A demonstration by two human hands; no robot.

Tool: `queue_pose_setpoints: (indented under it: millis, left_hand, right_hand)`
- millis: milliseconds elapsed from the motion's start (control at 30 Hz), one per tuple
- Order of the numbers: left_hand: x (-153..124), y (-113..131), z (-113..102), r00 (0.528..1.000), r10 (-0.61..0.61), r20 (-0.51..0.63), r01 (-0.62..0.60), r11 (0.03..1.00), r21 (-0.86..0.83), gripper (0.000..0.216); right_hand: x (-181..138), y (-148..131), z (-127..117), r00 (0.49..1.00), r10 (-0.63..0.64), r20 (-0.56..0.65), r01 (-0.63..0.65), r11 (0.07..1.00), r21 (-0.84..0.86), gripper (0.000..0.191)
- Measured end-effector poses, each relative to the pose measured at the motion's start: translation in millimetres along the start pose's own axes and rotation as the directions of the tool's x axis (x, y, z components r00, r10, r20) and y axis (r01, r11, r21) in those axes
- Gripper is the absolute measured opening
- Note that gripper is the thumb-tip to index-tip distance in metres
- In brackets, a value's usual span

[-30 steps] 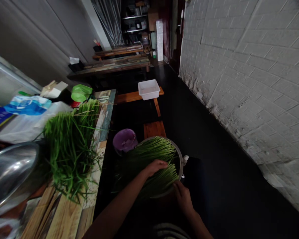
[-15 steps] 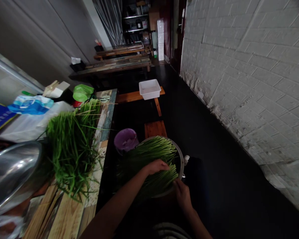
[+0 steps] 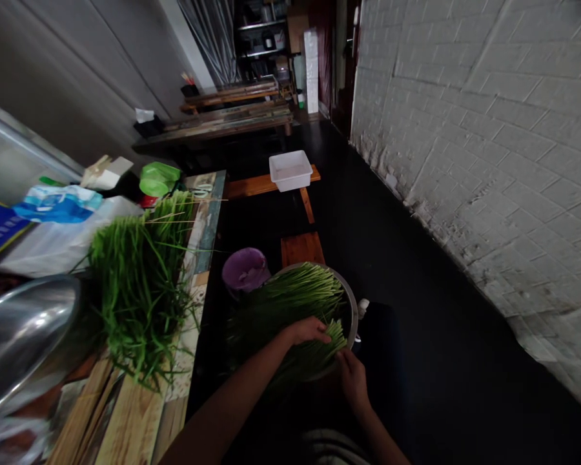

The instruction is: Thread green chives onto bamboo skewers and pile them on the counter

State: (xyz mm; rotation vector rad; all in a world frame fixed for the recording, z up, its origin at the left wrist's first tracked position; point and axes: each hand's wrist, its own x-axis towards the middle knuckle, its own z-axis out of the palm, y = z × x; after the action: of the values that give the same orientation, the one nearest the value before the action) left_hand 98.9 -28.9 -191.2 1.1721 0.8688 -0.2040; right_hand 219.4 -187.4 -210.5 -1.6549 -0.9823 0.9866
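Note:
Long garlic chives (image 3: 314, 287) fill a round metal basin (image 3: 353, 310) low in front of me, their pale cut ends pointing right. My left hand (image 3: 310, 330) lies over the near part of the pile, its fingers closed round a bunch of stems just behind the ends. At the right rim, my right hand (image 3: 352, 373) is closed, thumb and finger pinched at the tips of that same bunch. What exactly sits between those fingertips is too small and dark to make out.
To the left, a wooden table (image 3: 130, 413) bears more chives (image 3: 135, 284), a steel bowl (image 3: 29, 336), scissors (image 3: 202, 188) and a green bag (image 3: 159, 179). A purple bucket (image 3: 244, 270) stands beside the basin. A white tub (image 3: 290, 170) rests on a bench; a brick wall (image 3: 489, 148) runs along the right.
My left hand has shifted slightly down and right along the stems, its fingers now curled more around the bunch. My right hand stays almost in place at the ends.

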Motion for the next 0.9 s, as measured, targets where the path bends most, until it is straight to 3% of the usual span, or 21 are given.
queue_pose_setpoints:
  millis: [133, 200, 233, 300, 367, 433, 500, 633, 700, 800, 900]
  left_hand:
    - [7.4, 0.3, -8.8, 0.998, 0.059, 0.016, -0.061, 0.99, 0.128, 0.036]
    - [13.6, 5.6, -16.4, 0.98, 0.165, -0.113, -0.136, 0.964, 0.23, 0.03]
    - [17.3, 9.0, -20.5, 0.946, 0.229, -0.23, -0.155, 0.941, 0.301, 0.026]
    - [25.2, 15.9, -28.1, 0.812, 0.357, -0.462, -0.113, 0.873, 0.475, 0.02]
    - [32.5, 21.1, -34.3, 0.683, 0.471, -0.558, 0.001, 0.763, 0.646, 0.016]
    - [38.4, 24.1, -38.9, 0.636, 0.535, -0.556, 0.103, 0.655, 0.748, 0.017]
    - [42.2, 25.5, -42.5, 0.629, 0.571, -0.528, 0.15, 0.577, 0.803, 0.016]
    - [43.4, 26.3, -47.3, 0.59, 0.651, -0.477, 0.06, 0.554, 0.831, 0.01]
    - [41.1, 25.3, -48.0, 0.619, 0.617, -0.487, -0.047, 0.647, 0.761, 0.012]
    - [35.7, 22.6, -46.5, 0.734, 0.457, -0.502, -0.178, 0.844, 0.506, 0.018]
    - [29.9, 21.0, -44.5, 0.824, 0.345, -0.448, -0.252, 0.933, 0.256, 0.028]
  right_hand:
    - [1.1, 4.2, 0.7, 0.999, 0.023, 0.022, -0.024, 0.999, 0.036, 0.043]
    - [1.5, 6.7, -1.0, 0.999, 0.04, 0.024, -0.041, 0.998, 0.04, 0.044]
    - [1.6, 7.9, -1.8, 0.999, 0.045, 0.021, -0.046, 0.998, 0.038, 0.045]
    - [1.8, 9.6, -2.9, 0.999, 0.05, 0.01, -0.051, 0.998, 0.031, 0.047]
    - [2.0, 10.4, -3.1, 0.999, 0.052, 0.003, -0.052, 0.998, 0.025, 0.049]
    - [2.2, 10.4, -2.7, 0.999, 0.048, 0.0, -0.048, 0.999, 0.019, 0.05]
    - [2.1, 9.7, -2.5, 0.999, 0.043, -0.001, -0.043, 0.999, 0.013, 0.051]
    - [1.0, 5.8, -3.5, 1.0, 0.024, 0.011, -0.024, 1.0, 0.007, 0.048]
    - [1.1, 2.5, -4.7, 1.0, 0.006, 0.029, -0.007, 1.0, 0.006, 0.046]
    - [2.9, -3.3, -6.6, 0.999, -0.018, 0.045, 0.018, 1.0, -0.005, 0.044]
    - [4.6, -8.1, -8.3, 0.998, -0.04, 0.053, 0.042, 0.998, -0.035, 0.041]
